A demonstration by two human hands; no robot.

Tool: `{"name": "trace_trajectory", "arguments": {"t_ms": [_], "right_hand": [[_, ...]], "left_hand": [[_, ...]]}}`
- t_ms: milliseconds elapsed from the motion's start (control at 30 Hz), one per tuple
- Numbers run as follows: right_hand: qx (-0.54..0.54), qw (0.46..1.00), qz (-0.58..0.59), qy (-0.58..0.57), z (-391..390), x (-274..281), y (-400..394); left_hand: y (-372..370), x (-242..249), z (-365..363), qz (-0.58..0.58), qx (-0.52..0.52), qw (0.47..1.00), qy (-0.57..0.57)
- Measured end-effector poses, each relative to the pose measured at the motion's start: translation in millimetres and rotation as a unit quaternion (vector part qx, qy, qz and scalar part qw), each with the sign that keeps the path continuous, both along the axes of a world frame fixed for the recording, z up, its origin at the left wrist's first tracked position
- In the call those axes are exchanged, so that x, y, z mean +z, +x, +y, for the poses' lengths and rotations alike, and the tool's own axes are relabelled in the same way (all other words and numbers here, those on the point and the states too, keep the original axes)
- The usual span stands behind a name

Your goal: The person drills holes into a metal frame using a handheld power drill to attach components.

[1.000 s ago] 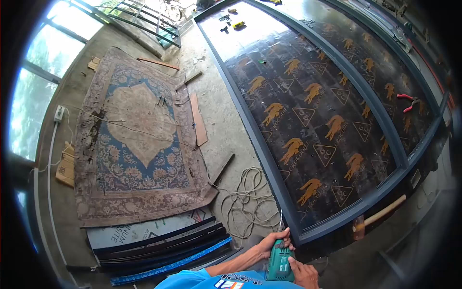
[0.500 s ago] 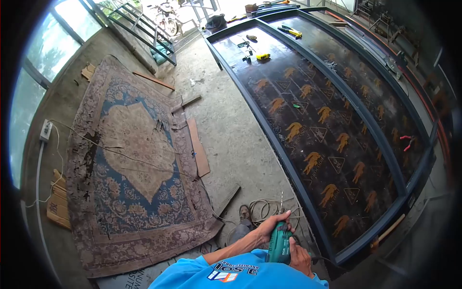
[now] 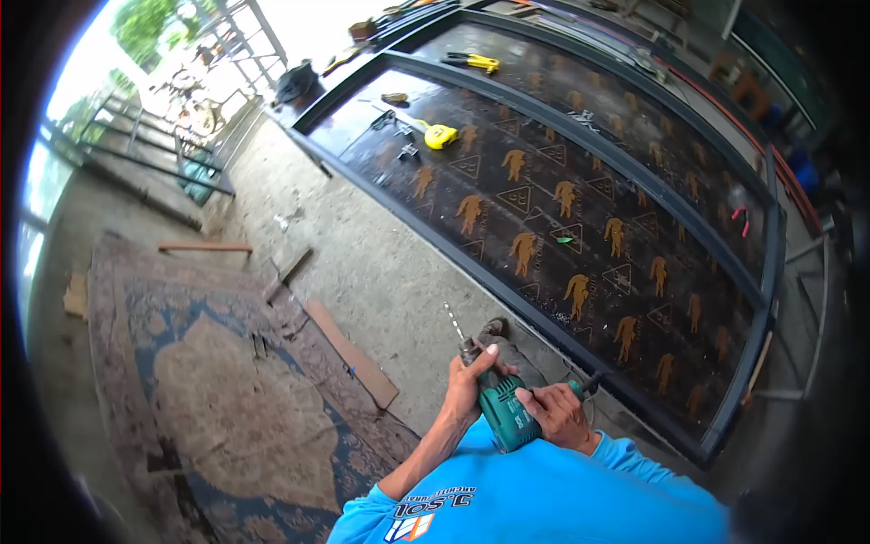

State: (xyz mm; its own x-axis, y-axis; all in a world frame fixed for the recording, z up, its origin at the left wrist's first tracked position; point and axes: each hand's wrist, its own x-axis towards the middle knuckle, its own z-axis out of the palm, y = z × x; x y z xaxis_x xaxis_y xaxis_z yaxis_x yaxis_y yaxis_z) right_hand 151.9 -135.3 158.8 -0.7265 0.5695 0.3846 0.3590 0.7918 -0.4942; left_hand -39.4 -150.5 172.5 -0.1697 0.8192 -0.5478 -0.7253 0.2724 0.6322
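Observation:
A green corded power drill [image 3: 510, 412] is held close against my blue shirt, its long bit [image 3: 453, 319] pointing up and away from me over the concrete floor. My left hand [image 3: 473, 376] wraps round the front of the drill near the chuck. Around the handle side, my right hand [image 3: 557, 415] grips the drill, with the cord end showing beside it. To the right of both hands lies a dark metal frame [image 3: 426, 238] over a brown printed board [image 3: 544, 204].
On the board lie a yellow tape measure [image 3: 440, 136], yellow-handled pliers [image 3: 473, 62], small metal brackets and red-handled pliers [image 3: 741, 221]. A worn patterned carpet [image 3: 240, 399] covers floor at left, beside wood strips [image 3: 353, 355]. My shoe [image 3: 495, 328] is just beyond the drill.
The view has swung right, and the frame now fills more of the middle. The drill has tilted, its bit now leaning left. Both hands still hold it.

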Motion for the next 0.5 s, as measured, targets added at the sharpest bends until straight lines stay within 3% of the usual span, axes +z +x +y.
{"name": "trace_trajectory", "arguments": {"t_ms": [33, 133, 300, 400, 500], "right_hand": [[0.044, 0.999, -0.002, -0.008, 20, 1, -22], [0.02, 1.0, 0.003, -0.007, 68, -13, -90], [-0.048, 0.998, -0.007, 0.028, 114, 8, -174], [-0.167, 0.975, -0.028, -0.142, 113, 13, -218], [-0.303, 0.944, 0.003, -0.131, 101, 0, -269]], "left_hand": [[-24, -5, 18, 0.011, 0.022, 1.0, 0.02], [-96, -12, 77, 0.004, 0.014, 1.0, 0.02], [-187, -8, 162, -0.043, -0.082, 0.995, 0.034], [-215, -19, 201, -0.112, -0.175, 0.974, -0.095], [-240, -54, 232, -0.156, -0.298, 0.933, -0.129]]}}
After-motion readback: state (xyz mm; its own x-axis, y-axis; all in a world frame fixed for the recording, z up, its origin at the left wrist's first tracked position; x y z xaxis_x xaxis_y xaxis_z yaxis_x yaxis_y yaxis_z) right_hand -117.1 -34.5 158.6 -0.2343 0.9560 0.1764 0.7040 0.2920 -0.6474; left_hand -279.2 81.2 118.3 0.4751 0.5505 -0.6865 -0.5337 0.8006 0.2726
